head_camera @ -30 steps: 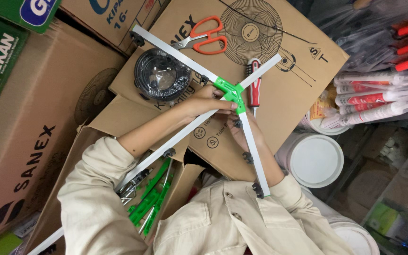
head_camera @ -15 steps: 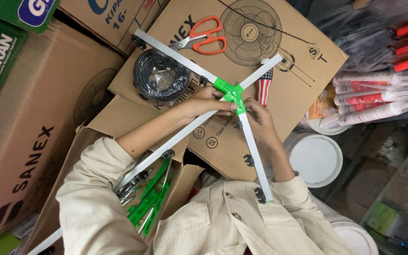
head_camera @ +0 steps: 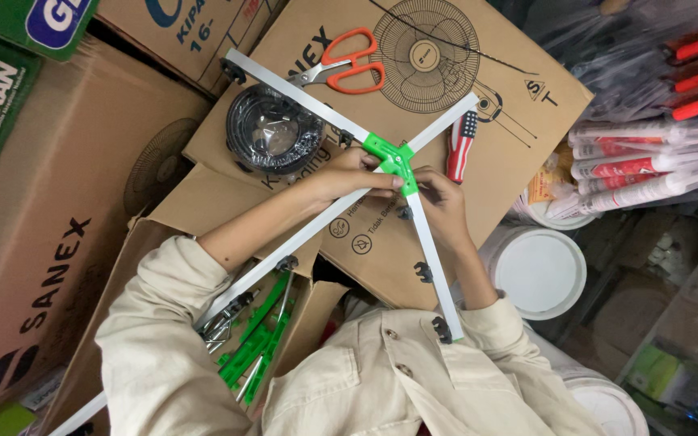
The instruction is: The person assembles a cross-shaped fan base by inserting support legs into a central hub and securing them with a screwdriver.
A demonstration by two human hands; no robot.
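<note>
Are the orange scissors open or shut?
Shut. The orange scissors lie flat on the big cardboard box, with the two blades together in one point and the handle loops side by side.

The right hand (head_camera: 438,198) now sits lower beside the green connector (head_camera: 393,157), uncovering more of the flag-patterned tool (head_camera: 462,145).

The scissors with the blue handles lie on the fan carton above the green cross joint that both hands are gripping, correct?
Not quite: the head view shows the scissors have orange handles, not blue. The rest holds: they lie on the fan carton, above the green cross joint, which the left hand and right hand both grip where the white bars meet.
</note>
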